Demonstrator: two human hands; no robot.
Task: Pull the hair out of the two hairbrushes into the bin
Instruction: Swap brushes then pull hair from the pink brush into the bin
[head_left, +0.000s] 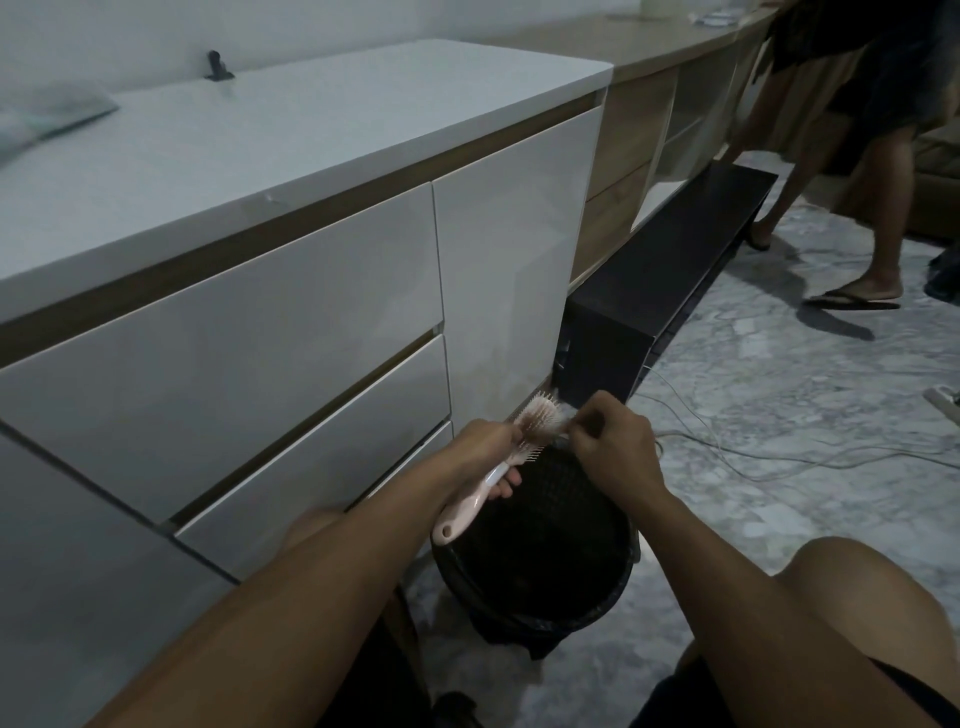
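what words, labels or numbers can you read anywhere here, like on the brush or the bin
None can be read.
Pink hairbrush: no print shows on its handle.
Black bin: no label visible.
White cabinet: plain fronts, no text.
Items on the far counter: too small and blurred to tell.

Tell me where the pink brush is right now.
In the head view, low centre: the pink brush is held by the left hand above the black bin, right hand pinching at its bristles.
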